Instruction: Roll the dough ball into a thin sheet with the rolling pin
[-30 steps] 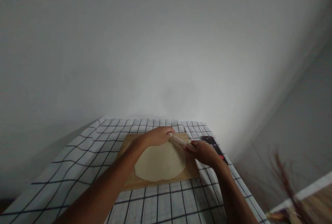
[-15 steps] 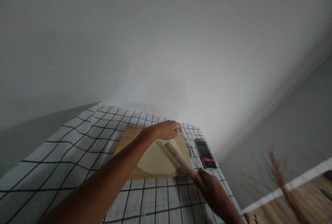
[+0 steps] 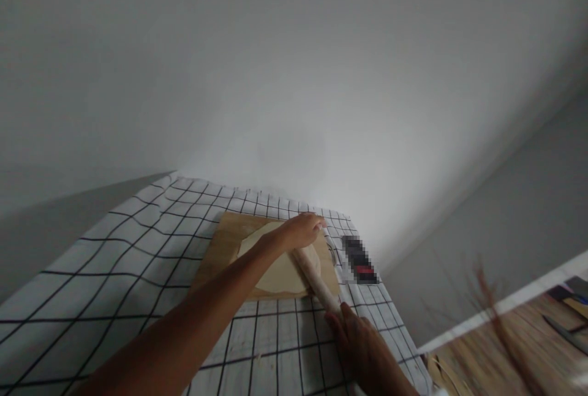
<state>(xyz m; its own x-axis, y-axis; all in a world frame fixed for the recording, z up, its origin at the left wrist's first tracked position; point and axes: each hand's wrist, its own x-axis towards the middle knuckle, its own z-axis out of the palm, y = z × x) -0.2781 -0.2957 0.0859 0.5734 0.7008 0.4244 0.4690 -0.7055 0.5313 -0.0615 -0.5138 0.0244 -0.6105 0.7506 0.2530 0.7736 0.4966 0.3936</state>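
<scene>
Nearest to me, my right hand (image 3: 362,347) sits low at the frame's bottom edge, fingers curled around the near end of the rolling pin (image 3: 315,276). The pin runs away from me at a slant, its near part over the checked cloth (image 3: 138,261) that covers the surface, its far part lying on the dough (image 3: 275,267).

My left forearm stretches in from the lower left across the cloth. At its end my left hand (image 3: 303,231) rests palm down on the far end of the pin, fingers bent loosely over it and pressing rather than gripping.

The dough is a flat, pale round spread on the wooden board (image 3: 220,249), which lies on the cloth towards the far right of the surface. Just beside the board's right edge a dark phone (image 3: 359,259) lies flat, its face blurred. Beyond it all stands a plain grey wall (image 3: 294,65).
</scene>
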